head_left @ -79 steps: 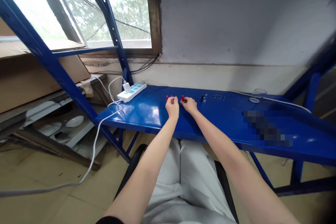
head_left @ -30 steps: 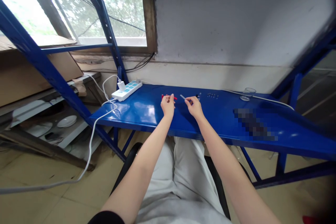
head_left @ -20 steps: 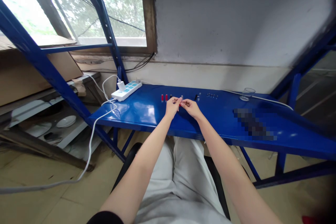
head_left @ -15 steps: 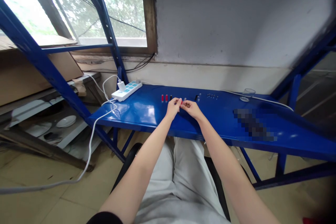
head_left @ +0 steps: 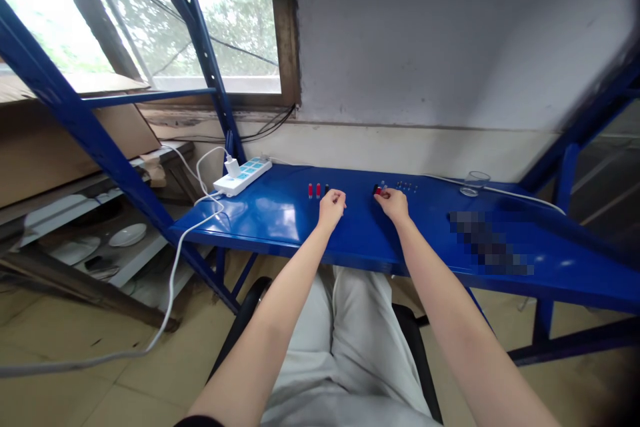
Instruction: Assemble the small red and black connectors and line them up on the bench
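My left hand (head_left: 332, 209) is closed just above the table, its fingertips pinched together. Whatever they may hold is hidden. Farther right, my right hand (head_left: 395, 203) pinches a small red piece (head_left: 379, 192) low over the tabletop, close beside a small black piece (head_left: 375, 187). Left of my left hand stand two small red tubes (head_left: 311, 190) with pale ends, in a row with a small black piece (head_left: 327, 188) partly behind that hand. Small clear pieces (head_left: 383, 184) lie just past my right fingertips, and several tiny parts (head_left: 407, 186) are scattered to the right.
The blue table (head_left: 270, 213) carries a white power strip (head_left: 243, 177) at its left end. A clear glass dish (head_left: 474, 183) stands at the back right, near a white cable (head_left: 520, 199). A blurred dark object (head_left: 493, 243) lies at the right front.
My hands, together half a second ago around a small red piece, are now apart. The right one has moved right with the red piece; the left stays nearly in place.
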Available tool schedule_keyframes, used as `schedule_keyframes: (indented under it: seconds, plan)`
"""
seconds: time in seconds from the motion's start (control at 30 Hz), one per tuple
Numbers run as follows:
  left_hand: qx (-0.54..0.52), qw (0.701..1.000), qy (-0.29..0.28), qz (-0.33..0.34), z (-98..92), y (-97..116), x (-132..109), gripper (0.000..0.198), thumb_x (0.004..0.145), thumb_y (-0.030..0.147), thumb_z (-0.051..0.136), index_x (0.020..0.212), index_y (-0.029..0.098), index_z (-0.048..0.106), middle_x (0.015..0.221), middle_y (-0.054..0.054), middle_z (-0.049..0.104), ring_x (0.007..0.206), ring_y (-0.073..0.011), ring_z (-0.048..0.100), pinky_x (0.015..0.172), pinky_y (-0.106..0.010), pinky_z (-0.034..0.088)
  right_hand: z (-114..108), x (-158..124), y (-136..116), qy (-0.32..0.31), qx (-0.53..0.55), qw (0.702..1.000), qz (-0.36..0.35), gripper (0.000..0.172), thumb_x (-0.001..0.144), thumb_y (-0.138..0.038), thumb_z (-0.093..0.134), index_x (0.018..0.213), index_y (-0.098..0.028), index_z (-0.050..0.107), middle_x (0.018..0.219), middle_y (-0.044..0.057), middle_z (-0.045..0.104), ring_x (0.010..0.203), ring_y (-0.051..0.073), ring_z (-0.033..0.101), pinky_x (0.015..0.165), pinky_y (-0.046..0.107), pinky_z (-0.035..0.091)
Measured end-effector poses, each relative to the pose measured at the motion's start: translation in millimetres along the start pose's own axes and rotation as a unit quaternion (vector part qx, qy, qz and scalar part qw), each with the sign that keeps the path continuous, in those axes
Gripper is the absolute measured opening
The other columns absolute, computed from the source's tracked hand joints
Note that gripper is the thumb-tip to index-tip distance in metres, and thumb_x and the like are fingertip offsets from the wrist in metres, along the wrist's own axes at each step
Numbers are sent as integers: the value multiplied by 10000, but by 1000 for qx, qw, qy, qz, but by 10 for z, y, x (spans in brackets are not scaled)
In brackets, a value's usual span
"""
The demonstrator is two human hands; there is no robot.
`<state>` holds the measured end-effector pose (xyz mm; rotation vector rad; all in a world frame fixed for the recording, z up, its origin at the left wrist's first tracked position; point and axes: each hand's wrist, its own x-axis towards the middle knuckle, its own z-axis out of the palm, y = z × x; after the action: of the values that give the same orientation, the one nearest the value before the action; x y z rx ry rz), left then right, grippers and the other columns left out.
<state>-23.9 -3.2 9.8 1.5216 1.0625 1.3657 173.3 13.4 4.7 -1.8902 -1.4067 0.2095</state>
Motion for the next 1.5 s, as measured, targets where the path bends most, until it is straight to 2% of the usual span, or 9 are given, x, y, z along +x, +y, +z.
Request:
schedule_keyframes:
  seconds: [0.2, 0.67, 0.83, 1.0, 1.1, 1.2, 1.27, 1.4, 1.5]
  plan:
    - [2, 1000, -1, -6, 0, -14, 2, 123, 786, 280, 499, 740, 170, 528, 558, 33, 523, 415, -55, 451, 424, -170, 350, 126, -5, -22, -13, -58, 998, 8, 201, 764, -326, 543, 840, -186, 664, 815, 78, 678, 774, 199, 611, 616, 265, 412]
    - [6, 1000, 0, -12, -6, 26, -26, 125, 774, 276, 500, 725, 169, 541, 545, 30, 523, 401, -59, 449, 414, -175, 344, 67, -33, -88, -32, -102, 993, 43, 213, 821, -373, 519, 885, -206, 635, 904, 64, 679, 917, 221, 601, 754, 310, 398]
    - [5, 1000, 10, -5, -18, 17, -17, 130, 780, 288, 504, 727, 173, 534, 543, 37, 519, 409, -60, 445, 427, -176, 338, 52, -43, -25, -31, -98, 993, 63, 191, 838, -286, 483, 928, -208, 632, 940, 62, 678, 941, 219, 596, 794, 330, 395]
    - [23, 997, 59, 52, -42, 27, -38, 222, 848, 330, 419, 762, 176, 554, 561, 28, 509, 461, -71, 458, 489, -185, 356, 42, -28, 2, -23, -97, 993, 67, 216, 792, -357, 553, 842, -191, 682, 859, 101, 686, 874, 242, 620, 730, 326, 424]
    - [85, 989, 46, 108, -35, 54, -111, 272, 874, 342, 382, 763, 179, 569, 568, 16, 510, 503, -86, 472, 531, -195, 363, 51, -19, 9, -1, -91, 993, 69, 223, 760, -371, 588, 795, -184, 705, 785, 116, 684, 813, 245, 634, 685, 318, 434]
    - [165, 973, -18, 161, -56, 94, -238, 265, 875, 332, 391, 760, 185, 579, 571, 8, 521, 520, -99, 483, 546, -205, 358, 45, -23, -3, 1, -95, 993, 71, 228, 753, -365, 596, 812, -180, 715, 791, 126, 687, 807, 244, 639, 692, 322, 436]
    - [228, 950, -71, 199, -127, 123, -323, 250, 874, 328, 399, 778, 194, 586, 597, 0, 549, 535, -105, 498, 553, -210, 355, 18, -46, -27, -14, -110, 991, 74, 244, 768, -374, 581, 843, -182, 713, 826, 126, 691, 838, 247, 636, 720, 332, 433]
    - [352, 885, -143, 270, -439, 152, -366, 251, 879, 311, 376, 809, 204, 593, 716, -36, 611, 660, -134, 569, 617, -218, 378, -74, -174, -112, -15, -176, 982, 72, 283, 788, -387, 563, 888, -156, 692, 862, 137, 689, 908, 279, 616, 796, 386, 405]
    - [418, 839, -165, 306, -731, 129, -265, 268, 882, 309, 353, 831, 189, 586, 761, -63, 622, 721, -154, 580, 668, -239, 392, -73, -305, -241, 25, -203, 979, -11, 292, 831, -365, 501, 879, -138, 678, 844, 153, 681, 894, 274, 612, 815, 400, 384]
